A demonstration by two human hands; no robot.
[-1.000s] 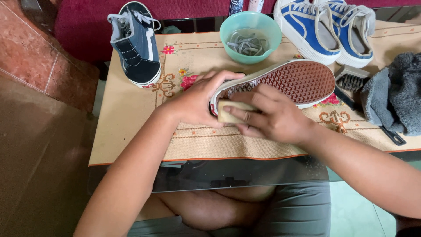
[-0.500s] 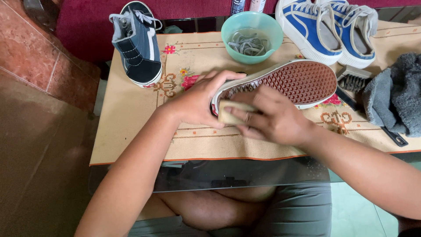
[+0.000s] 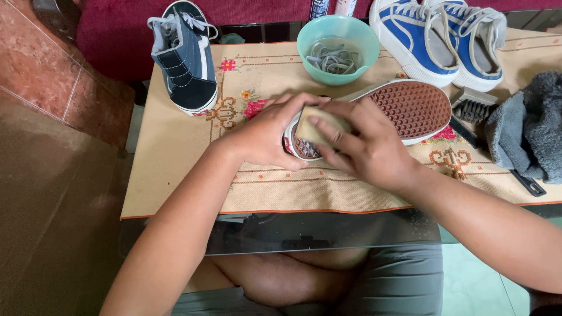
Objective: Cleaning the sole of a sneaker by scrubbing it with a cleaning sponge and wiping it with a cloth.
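Observation:
A sneaker (image 3: 410,108) lies sole-up on the embroidered beige mat (image 3: 175,158), showing its red-brown waffle sole with a white rim. My left hand (image 3: 260,137) grips its heel end. My right hand (image 3: 363,149) presses a tan sponge block (image 3: 316,126) onto the heel part of the sole. The shoe's upper is hidden underneath.
A dark blue high-top shoe (image 3: 184,58) stands at the back left. A teal bowl (image 3: 336,41) holds laces in water. Two blue-and-white sneakers (image 3: 436,41) sit at the back right. A brush (image 3: 471,108) and grey cloth (image 3: 527,126) lie right. The glass table edge (image 3: 304,234) is near my lap.
My right hand has slid the sponge block from the sole's near edge up onto the heel part of the sole. The left hand kept its grip.

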